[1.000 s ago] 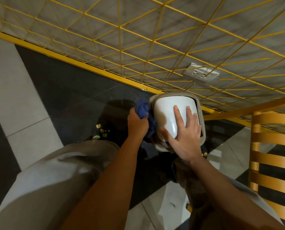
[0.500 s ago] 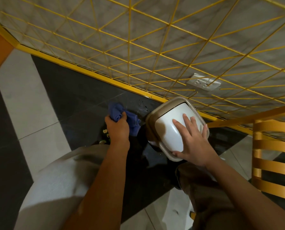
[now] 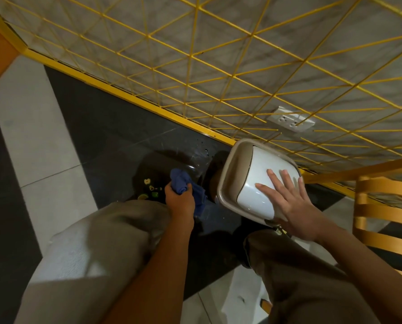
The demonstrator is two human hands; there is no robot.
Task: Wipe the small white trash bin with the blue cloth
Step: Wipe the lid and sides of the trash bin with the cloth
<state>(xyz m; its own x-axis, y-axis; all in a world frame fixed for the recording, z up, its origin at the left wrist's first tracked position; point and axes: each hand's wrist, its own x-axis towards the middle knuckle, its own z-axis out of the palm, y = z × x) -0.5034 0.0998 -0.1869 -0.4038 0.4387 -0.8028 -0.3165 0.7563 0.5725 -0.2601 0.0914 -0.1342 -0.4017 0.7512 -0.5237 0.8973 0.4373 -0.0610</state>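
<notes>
— Since a second ago the left hand has pulled the blue cloth off the side of the bin, and the bin has swung round to the right, hasn't it?

— Yes. From the head camera, the only view, cloth and bin are now apart, with dark floor tile between them. The left fingers are curled tight round the bunched cloth, a loose tail hanging below the fist.

— And the right hand?

— Flat on the bin's white swing lid, fingers spread and straight, pressing rather than gripping. The bin sits tilted on the floor just beside the yellow wire grid, its beige rim towards the cloth.

— What could go wrong?

— I'd judge the lid could swing inward under that open palm, so the bin slips or tips. The hanging tail may also drag over the floor and carry dirt back onto the bin.
</notes>
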